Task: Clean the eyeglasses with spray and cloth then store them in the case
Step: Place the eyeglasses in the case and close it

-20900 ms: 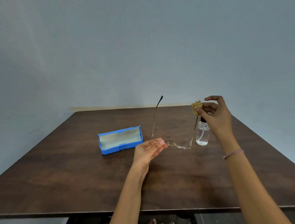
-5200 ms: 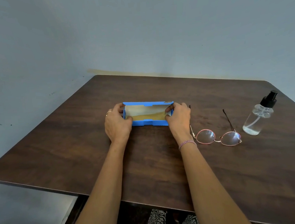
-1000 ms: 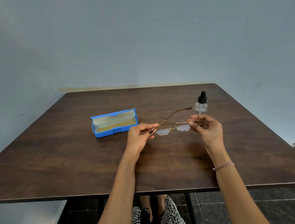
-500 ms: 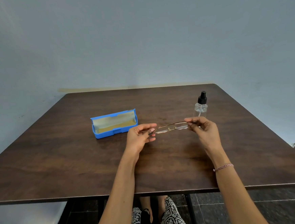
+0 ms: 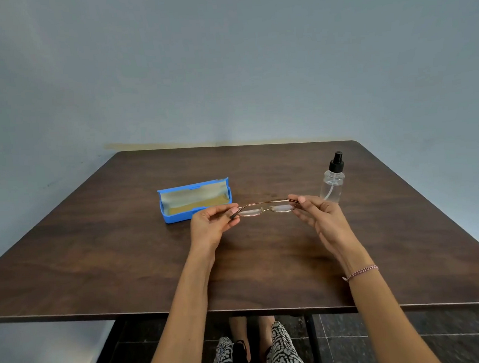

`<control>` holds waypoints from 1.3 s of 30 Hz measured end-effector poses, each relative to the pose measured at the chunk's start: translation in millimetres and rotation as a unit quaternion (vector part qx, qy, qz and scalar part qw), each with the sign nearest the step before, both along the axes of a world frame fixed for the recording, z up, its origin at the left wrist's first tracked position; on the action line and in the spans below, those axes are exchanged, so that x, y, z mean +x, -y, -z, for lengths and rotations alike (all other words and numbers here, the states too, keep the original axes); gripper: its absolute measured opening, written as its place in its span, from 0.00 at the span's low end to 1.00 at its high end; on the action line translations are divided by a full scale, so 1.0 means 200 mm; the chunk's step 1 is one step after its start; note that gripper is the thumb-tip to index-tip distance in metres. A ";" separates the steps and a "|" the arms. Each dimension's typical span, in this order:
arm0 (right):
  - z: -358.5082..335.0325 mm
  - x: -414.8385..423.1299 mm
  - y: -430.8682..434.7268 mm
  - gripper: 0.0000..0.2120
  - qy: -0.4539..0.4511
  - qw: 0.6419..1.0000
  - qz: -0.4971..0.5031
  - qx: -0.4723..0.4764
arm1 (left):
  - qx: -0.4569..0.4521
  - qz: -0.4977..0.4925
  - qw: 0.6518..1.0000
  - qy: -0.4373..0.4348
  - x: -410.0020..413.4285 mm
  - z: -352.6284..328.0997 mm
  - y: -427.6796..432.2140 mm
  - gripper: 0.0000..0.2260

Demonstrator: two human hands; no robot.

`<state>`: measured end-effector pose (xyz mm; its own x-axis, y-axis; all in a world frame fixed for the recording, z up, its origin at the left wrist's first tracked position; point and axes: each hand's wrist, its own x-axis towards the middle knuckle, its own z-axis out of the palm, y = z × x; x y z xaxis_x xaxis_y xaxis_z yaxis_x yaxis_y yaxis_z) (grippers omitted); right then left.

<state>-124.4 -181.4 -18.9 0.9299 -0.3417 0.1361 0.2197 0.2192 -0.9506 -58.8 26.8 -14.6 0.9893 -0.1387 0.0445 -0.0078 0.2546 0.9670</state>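
I hold the glasses above the table, folded flat, one end pinched in each hand. My left hand grips the left end between thumb and fingers, and my right hand pinches the right end the same way. The blue case lies open on the table just beyond my left hand, with the tan cloth lying inside it. The spray bottle stands upright just beyond my right hand.
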 end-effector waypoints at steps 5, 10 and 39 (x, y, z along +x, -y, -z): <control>-0.03 0.06 -0.13 0.05 -0.003 0.999 0.020 0.029 | 0.031 -0.044 0.999 -0.001 0.03 -0.02 -0.11 0.06; -0.09 0.18 -0.32 0.05 -0.022 0.998 0.062 0.020 | 0.005 -0.100 0.995 -0.021 0.08 -0.05 -0.24 0.04; -0.01 0.59 -0.55 0.13 0.009 0.842 0.133 -0.523 | 0.464 -0.246 0.841 0.130 0.33 0.00 -0.42 0.09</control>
<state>-7.2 -71.3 -17.4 0.8342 -0.2216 0.5050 0.1457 -0.7947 -0.5893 8.2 110.8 -14.2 0.9110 0.1901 0.3660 -0.1327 -0.7052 0.6965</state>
